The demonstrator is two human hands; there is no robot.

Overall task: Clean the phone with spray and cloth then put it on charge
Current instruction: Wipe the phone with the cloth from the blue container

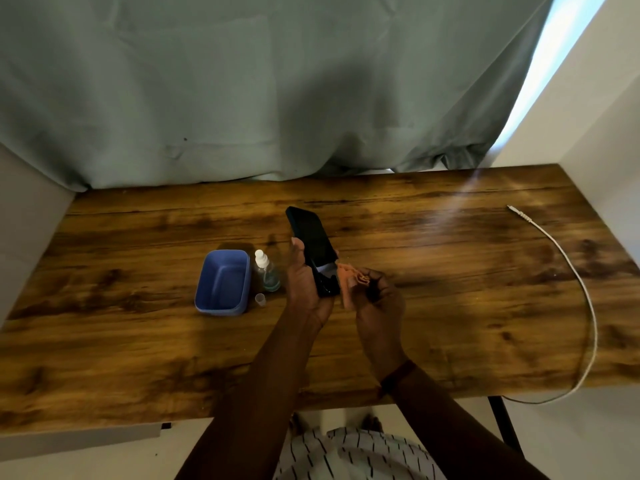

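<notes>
My left hand (304,282) grips a black phone (311,240) by its lower end, screen up and tilted above the wooden table (450,271). My right hand (377,299) pinches a bunched peach cloth (349,282) against the phone's lower right edge. A small clear spray bottle (266,273) with a white nozzle stands just left of my left hand, and its clear cap (260,299) sits on the table in front of it. A white charging cable (568,271) curves along the table's right side, its plug end at the far right.
An open blue plastic box (223,282) sits left of the spray bottle. A grey-green curtain (242,91) hangs behind the table's far edge. The cable runs off the table's front right corner beside a black table leg (505,427).
</notes>
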